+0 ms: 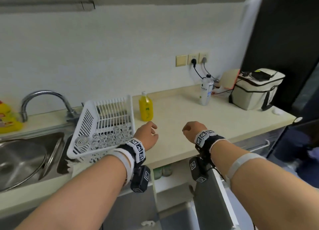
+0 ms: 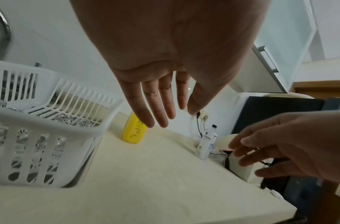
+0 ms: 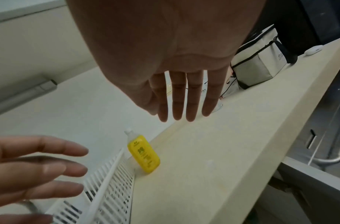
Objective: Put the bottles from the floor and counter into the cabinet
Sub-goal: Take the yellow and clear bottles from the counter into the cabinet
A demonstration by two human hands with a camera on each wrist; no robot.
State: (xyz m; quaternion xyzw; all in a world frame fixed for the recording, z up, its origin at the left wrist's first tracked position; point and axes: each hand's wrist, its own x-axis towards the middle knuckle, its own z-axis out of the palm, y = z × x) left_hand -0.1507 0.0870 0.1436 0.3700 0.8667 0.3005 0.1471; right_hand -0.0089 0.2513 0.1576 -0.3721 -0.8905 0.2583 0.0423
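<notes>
Both hands empty, fingers spread, above the surface [image 1: 181, 112] front edge. Yellow bottle [image 1: 146, 107] upright just ahead of L hand [image 1: 147, 134], beside the rack [image 1: 103, 126]. White bottle [image 1: 206, 90] upright, farther back, ahead of R hand [image 1: 193, 130]. Likely one hand per bottle.

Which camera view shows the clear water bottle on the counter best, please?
The head view: the clear water bottle stands whole and unobstructed near the wall sockets. The left wrist view shows it whole too, but smaller and tilted. In the right wrist view the right hand hides nearly all of it.
</notes>
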